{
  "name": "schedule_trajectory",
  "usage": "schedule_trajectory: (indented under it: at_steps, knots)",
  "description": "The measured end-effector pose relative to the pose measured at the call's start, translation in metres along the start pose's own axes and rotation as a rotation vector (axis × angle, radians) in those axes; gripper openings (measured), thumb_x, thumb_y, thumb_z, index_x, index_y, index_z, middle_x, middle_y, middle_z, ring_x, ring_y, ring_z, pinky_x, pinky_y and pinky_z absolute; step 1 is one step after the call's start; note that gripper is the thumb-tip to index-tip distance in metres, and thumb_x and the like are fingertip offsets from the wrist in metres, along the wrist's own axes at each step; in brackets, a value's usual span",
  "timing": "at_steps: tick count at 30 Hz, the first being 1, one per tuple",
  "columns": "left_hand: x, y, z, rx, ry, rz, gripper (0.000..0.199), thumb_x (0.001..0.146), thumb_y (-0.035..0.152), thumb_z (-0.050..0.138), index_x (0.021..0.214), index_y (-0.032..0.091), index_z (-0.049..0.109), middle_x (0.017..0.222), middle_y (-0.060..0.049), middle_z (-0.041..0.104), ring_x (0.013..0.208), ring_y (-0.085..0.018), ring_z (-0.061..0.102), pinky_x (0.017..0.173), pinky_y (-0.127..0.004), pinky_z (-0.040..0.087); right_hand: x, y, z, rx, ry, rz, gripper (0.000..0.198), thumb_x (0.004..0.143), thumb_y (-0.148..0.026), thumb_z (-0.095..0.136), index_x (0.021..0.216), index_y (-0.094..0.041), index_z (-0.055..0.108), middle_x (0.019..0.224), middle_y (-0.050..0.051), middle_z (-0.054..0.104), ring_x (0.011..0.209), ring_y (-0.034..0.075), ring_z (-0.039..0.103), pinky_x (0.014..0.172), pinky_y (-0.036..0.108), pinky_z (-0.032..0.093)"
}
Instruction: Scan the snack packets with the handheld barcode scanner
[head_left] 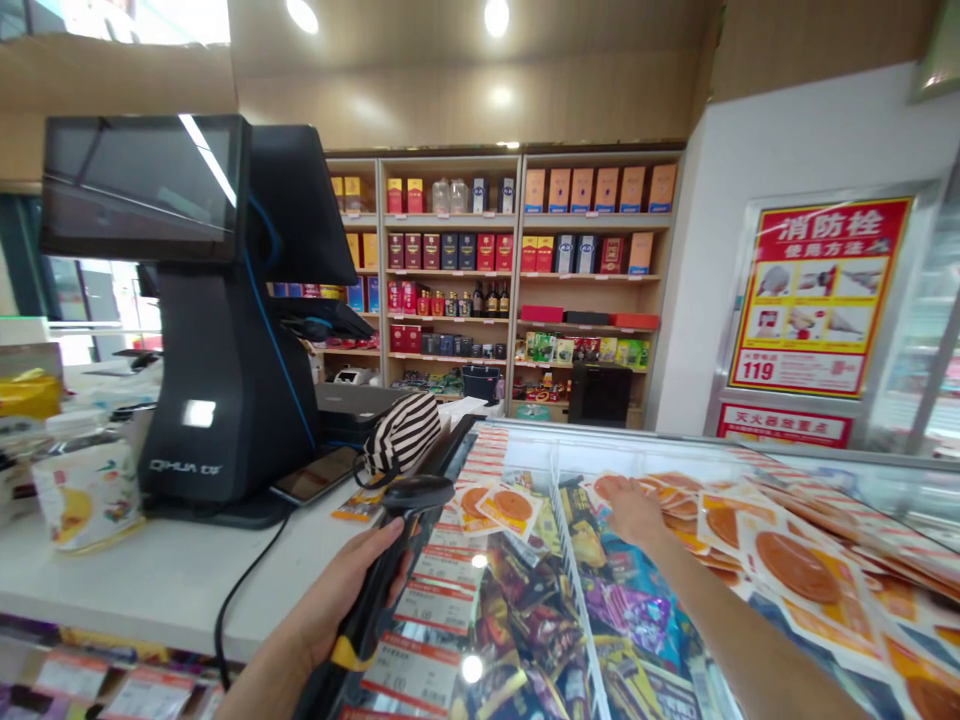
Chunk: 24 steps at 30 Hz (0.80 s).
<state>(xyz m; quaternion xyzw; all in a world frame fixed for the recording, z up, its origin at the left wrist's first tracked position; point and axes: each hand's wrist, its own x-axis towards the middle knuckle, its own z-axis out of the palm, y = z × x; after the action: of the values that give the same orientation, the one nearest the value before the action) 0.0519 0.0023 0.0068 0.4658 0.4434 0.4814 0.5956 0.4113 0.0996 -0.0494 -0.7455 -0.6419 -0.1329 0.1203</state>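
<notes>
1. In the lower centre of the frame, the left hand (360, 570) is wrapping closed around the handle of a black scanner (416, 492), probably so its head is pointing up unobstructed.
2. Right of centre, the right hand (630, 510) is touching flat packets (799, 565); I cannot tell whether its fingers are pinching one or merely resting. These packets are overlapping across the right side, apparently for easy picking.
3. A wire divider (576, 575) is running between the hands inside the freezer (525, 455), seemingly keeping the wrapped packs (517, 610) sorted.
4. At left, a terminal (232, 380) is standing on the white table (172, 575), blocking part of the shelves (454, 222) behind.
5. A phone (319, 477) and a striped pouch (406, 435) are lying near the scanner, crowding that side.
6. A black cable (219, 640) is hanging over the table's front edge, perhaps a snag for the left forearm.
</notes>
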Motion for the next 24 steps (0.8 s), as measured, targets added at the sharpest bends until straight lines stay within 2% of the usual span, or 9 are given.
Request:
schedule_trajectory:
  at_steps: [5, 8, 10, 13, 16, 19, 21, 24]
  knots:
    - [0.001, -0.004, 0.031, 0.055, -0.11, -0.045, 0.035, 0.068, 0.045, 0.047, 0.054, 0.013, 0.049, 0.039, 0.003, 0.045, 0.034, -0.006, 0.039, 0.035, -0.016, 0.029, 0.0, 0.006, -0.002, -0.017, 0.018, -0.033, 0.034, 0.067, -0.007, 0.04, 0.093, -0.02, 0.058, 0.096, 0.011, 0.058, 0.094, 0.025, 0.048, 0.083, 0.048, 0.024]
    - [0.0, -0.006, 0.042, 0.012, -0.156, -0.037, 0.032, 0.067, 0.044, 0.049, 0.058, 0.013, 0.049, 0.044, 0.002, 0.049, 0.037, -0.006, 0.042, 0.037, -0.017, 0.031, -0.002, 0.012, -0.012, 0.06, 0.091, -0.021, 0.036, 0.074, -0.012, 0.031, 0.1, -0.02, 0.055, 0.086, 0.009, 0.062, 0.084, 0.021, 0.054, 0.082, 0.04, 0.029]
    - [-0.003, -0.005, 0.048, -0.009, -0.191, -0.044, 0.031, 0.067, 0.043, 0.05, 0.059, 0.013, 0.049, 0.046, 0.002, 0.05, 0.038, -0.007, 0.043, 0.039, -0.017, 0.032, -0.007, 0.019, -0.019, 0.223, 0.197, 0.064, 0.036, 0.076, -0.02, 0.028, 0.103, -0.019, 0.053, 0.081, 0.008, 0.063, 0.079, 0.02, 0.055, 0.076, 0.035, 0.035]
    - [-0.009, -0.003, 0.056, -0.037, -0.232, -0.045, 0.031, 0.068, 0.042, 0.049, 0.06, 0.013, 0.05, 0.048, 0.001, 0.05, 0.038, -0.006, 0.043, 0.039, -0.017, 0.031, -0.02, 0.031, -0.022, 0.629, 0.321, 0.185, 0.034, 0.073, -0.029, 0.033, 0.094, -0.017, 0.058, 0.074, 0.006, 0.063, 0.072, 0.02, 0.056, 0.068, 0.031, 0.04]
    - [-0.015, -0.004, 0.066, -0.052, -0.263, -0.052, 0.033, 0.069, 0.043, 0.047, 0.058, 0.012, 0.05, 0.049, 0.001, 0.051, 0.038, -0.006, 0.041, 0.038, -0.017, 0.03, -0.034, 0.037, -0.018, 1.06, 0.289, 0.248, 0.033, 0.066, -0.032, 0.043, 0.09, -0.016, 0.059, 0.072, 0.004, 0.063, 0.065, 0.018, 0.056, 0.061, 0.029, 0.042]
    - [-0.018, -0.009, 0.076, -0.046, -0.284, -0.069, 0.034, 0.069, 0.044, 0.046, 0.058, 0.012, 0.05, 0.049, 0.001, 0.05, 0.036, -0.005, 0.04, 0.037, -0.016, 0.029, -0.045, 0.037, -0.015, 1.378, 0.232, 0.352, 0.036, 0.062, -0.032, 0.049, 0.093, -0.015, 0.056, 0.067, 0.002, 0.063, 0.058, 0.016, 0.056, 0.053, 0.028, 0.044]
    - [-0.018, -0.012, 0.081, -0.05, -0.281, -0.07, 0.033, 0.068, 0.044, 0.047, 0.059, 0.013, 0.049, 0.048, 0.001, 0.05, 0.036, -0.005, 0.041, 0.037, -0.016, 0.029, -0.05, 0.036, -0.015, 1.504, 0.227, 0.389, 0.037, 0.061, -0.031, 0.051, 0.094, -0.015, 0.054, 0.065, 0.0, 0.062, 0.055, 0.015, 0.056, 0.051, 0.027, 0.044]
    - [-0.017, -0.017, 0.085, -0.068, -0.286, -0.08, 0.031, 0.067, 0.044, 0.048, 0.06, 0.014, 0.048, 0.048, 0.002, 0.05, 0.037, -0.006, 0.042, 0.037, -0.017, 0.03, -0.052, 0.036, -0.018, 1.576, 0.237, 0.415, 0.036, 0.06, -0.03, 0.053, 0.092, -0.016, 0.053, 0.061, -0.003, 0.061, 0.053, 0.014, 0.055, 0.05, 0.027, 0.044]
